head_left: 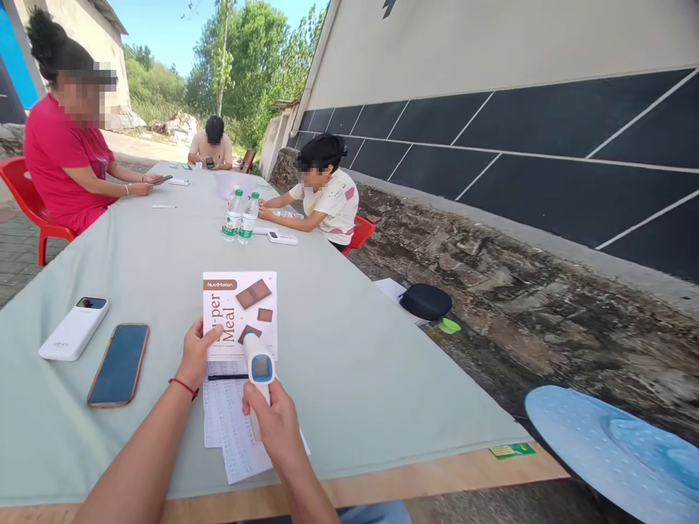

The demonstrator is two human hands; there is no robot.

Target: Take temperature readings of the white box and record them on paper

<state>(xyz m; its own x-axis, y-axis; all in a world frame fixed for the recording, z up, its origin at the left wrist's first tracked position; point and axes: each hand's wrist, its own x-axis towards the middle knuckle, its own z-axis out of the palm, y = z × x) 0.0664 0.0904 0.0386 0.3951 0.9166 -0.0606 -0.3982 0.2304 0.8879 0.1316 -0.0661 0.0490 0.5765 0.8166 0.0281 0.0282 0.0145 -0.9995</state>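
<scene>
- Your left hand [194,353] holds the NutriMotion box [254,309] by its lower left edge, thumb flat on the printed front; the fingers behind are hidden. The box is in front of you, above the table's near end, its printed face toward you.
- Hold that edge firmly but without squeezing; the thumb covers part of the lettering, so sliding it nearer the edge would bare more print.
- Your right hand [278,418] is wrapped around the handle of the white-and-blue infrared thermometer [262,370], its display facing you. Whether a finger presses a trigger, you cannot tell from this view.
- The thermometer's head overlaps the box's lower part in view; contact between them cannot be made out. Steady your wrist and hold the nose square to the face it points at.
- Leave the display uncovered; any figures on it are too small to read here.
- The printed sheets [240,447] and black pen [228,377] lie beneath your hands; lift your forearms slightly so nothing drags.
- The smartphone [119,365] lies left of your left hand, well apart from the box.
</scene>
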